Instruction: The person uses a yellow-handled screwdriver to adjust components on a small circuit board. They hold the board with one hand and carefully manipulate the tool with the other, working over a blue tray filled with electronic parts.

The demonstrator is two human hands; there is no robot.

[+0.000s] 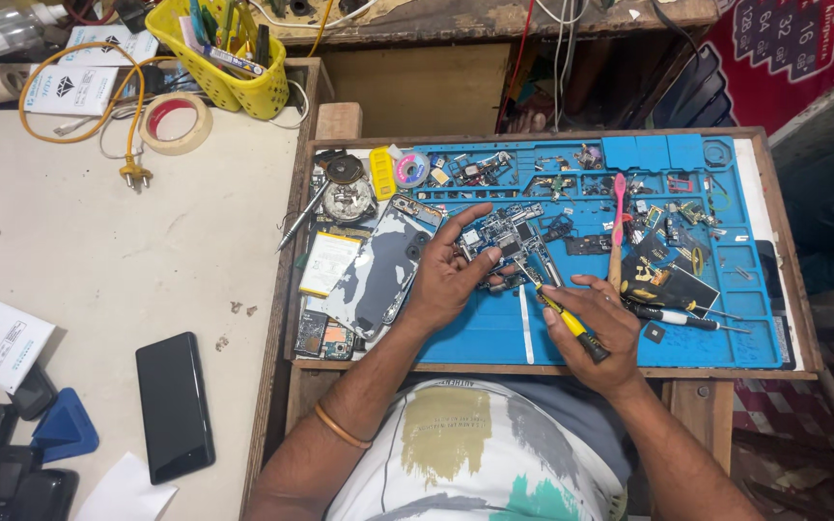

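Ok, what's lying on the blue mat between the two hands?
In the head view, a phone circuit board lies between the left hand and right hand, with the yellow screwdriver tip reaching toward it over the blue mat.

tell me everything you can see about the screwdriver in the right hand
The screwdriver is slim, with a yellow and black handle and a thin metal shaft. The right hand grips the handle, slanting it up and to the left, tip down at the circuit board that the left hand steadies on the blue mat. Its tip is too small to make out.
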